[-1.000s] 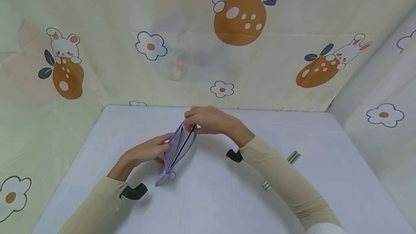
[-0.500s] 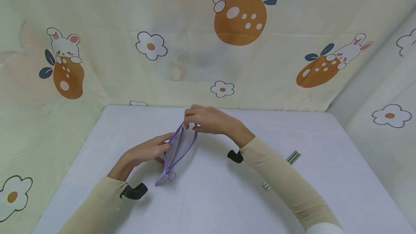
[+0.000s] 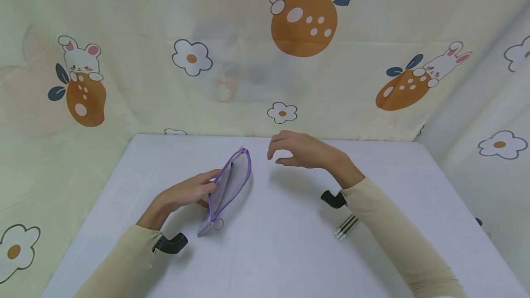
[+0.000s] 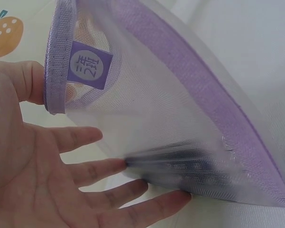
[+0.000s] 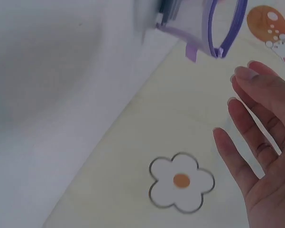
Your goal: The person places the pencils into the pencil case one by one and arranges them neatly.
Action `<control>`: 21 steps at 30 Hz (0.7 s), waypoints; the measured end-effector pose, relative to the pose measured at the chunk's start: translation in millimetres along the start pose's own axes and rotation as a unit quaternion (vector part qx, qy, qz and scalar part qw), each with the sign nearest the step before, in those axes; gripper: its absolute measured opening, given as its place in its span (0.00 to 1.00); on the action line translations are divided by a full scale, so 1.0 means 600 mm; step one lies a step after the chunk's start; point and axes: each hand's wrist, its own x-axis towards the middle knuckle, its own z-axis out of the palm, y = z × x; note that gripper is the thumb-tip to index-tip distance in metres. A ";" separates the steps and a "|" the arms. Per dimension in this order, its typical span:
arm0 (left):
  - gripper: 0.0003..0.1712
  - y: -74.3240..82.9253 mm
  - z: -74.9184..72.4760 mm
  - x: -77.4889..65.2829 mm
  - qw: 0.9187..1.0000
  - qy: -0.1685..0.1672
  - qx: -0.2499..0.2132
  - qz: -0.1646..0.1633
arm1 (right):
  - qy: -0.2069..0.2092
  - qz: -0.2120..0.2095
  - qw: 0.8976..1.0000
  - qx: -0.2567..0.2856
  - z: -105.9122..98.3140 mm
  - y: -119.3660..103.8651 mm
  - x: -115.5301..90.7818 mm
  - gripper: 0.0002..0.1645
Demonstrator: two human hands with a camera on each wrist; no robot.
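Note:
A mesh zip pouch (image 3: 238,183) with purple edging stands tilted on the white table, its mouth gaping. My left hand (image 3: 188,191) holds it at the left side, with the thumb by the edge and the other fingers against the outside. Through the mesh in the left wrist view, dark slender items (image 4: 180,166) show at the bottom of the pouch. To the right of the pouch, my right hand (image 3: 304,150) is in the air, fingers loosely bent and holding nothing. The right wrist view has the pouch rim (image 5: 212,28) beyond these fingertips.
Several pencils (image 3: 347,227) with white ends lie side by side near the right forearm. A small dark object (image 3: 479,221) sits at the table's right edge. Behind the table (image 3: 281,261) hangs a printed curtain (image 3: 240,8).
The black pen that my right hand held went down into the pouch. That hand has since let go and moved right, uncovering the pouch's far end. My left hand has stayed in place.

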 end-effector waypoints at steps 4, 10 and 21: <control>0.41 0.000 -0.001 -0.001 1.000 -0.001 0.001 0.000 | -0.023 0.039 0.998 0.038 -0.013 0.008 -0.036 0.15; 0.42 0.001 -0.002 -0.001 1.000 0.001 0.002 0.000 | -0.042 0.085 0.992 0.084 -0.024 0.022 -0.095 0.19; 0.42 0.003 -0.001 -0.004 1.000 0.000 -0.004 0.000 | -0.055 0.177 0.977 0.107 -0.011 0.060 -0.205 0.19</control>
